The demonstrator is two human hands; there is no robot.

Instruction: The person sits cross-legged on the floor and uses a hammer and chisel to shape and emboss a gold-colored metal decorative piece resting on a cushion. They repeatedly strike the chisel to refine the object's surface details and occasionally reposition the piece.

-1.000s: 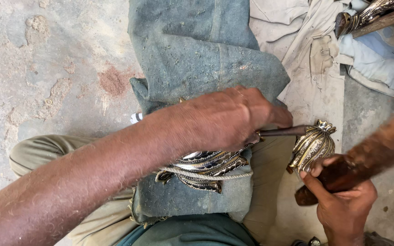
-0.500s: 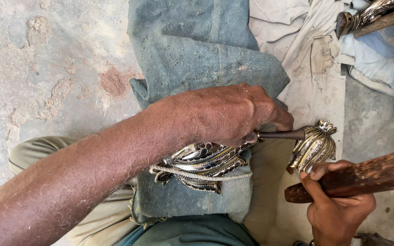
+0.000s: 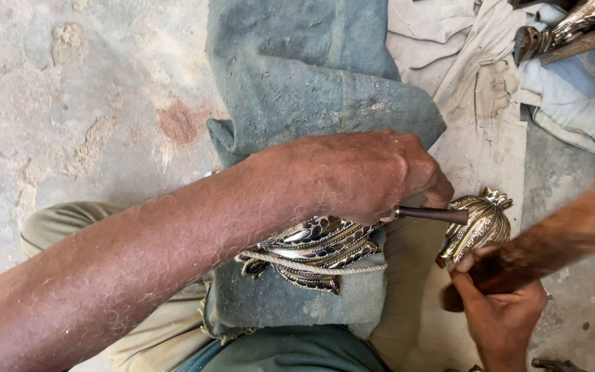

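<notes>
My left hand [image 3: 352, 172] is closed around a thin dark metal punch [image 3: 435, 215] whose tip touches a shiny embossed brass piece [image 3: 480, 224]. Just below that piece, my right hand [image 3: 500, 313] grips a brown wooden mallet handle [image 3: 559, 241], which is blurred and angled up to the right. Under my left forearm lies an ornate leaf-shaped metal casting [image 3: 311, 248] with a pale cord [image 3: 311, 265] across it, resting on a folded grey-blue cloth [image 3: 311, 83].
Bare concrete floor [image 3: 84, 89] lies to the left. Dusty pale cloths [image 3: 476, 103] lie at the upper right, with another shiny metal piece and wooden stick [image 3: 573, 31] on them. My khaki trouser leg [image 3: 70, 220] is at the lower left.
The mallet has swung from nearly level to tilted up to the right, and my right hand has lifted slightly. My left hand and the punch have stayed in place.
</notes>
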